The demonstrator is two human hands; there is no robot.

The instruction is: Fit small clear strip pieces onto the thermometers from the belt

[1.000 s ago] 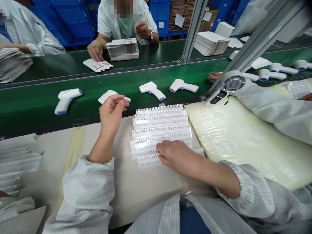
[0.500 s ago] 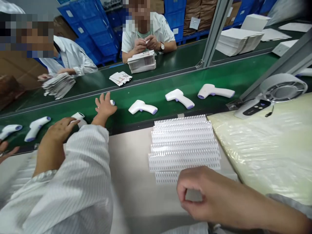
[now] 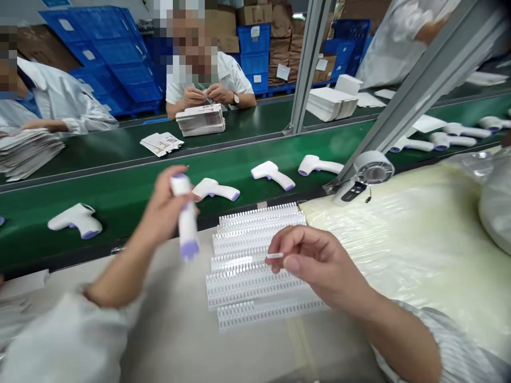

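Observation:
My left hand (image 3: 162, 213) grips a white thermometer gun (image 3: 184, 218) with a purple end, held upright above the pale table (image 3: 171, 330). My right hand (image 3: 315, 260) pinches a small clear strip (image 3: 274, 256) between thumb and forefinger, over a stack of white toothed plastic strips (image 3: 255, 266). More white thermometer guns lie on the green conveyor belt (image 3: 120, 197): one at the left (image 3: 75, 219), one just behind my left hand (image 3: 215, 189), and two further right (image 3: 273, 174) (image 3: 319, 165).
A small white fan (image 3: 365, 174) stands at the belt's edge by a slanted metal post (image 3: 415, 80). A cream plastic-wrapped pad (image 3: 419, 244) fills the right. Across the belt two people handle stacks of leaflets (image 3: 200, 119). White boxes (image 3: 333, 103) sit behind.
My left hand reached onto the belt, took a thermometer gun and lifted it back over the table. My right hand rose from the strips pinching a small clear piece.

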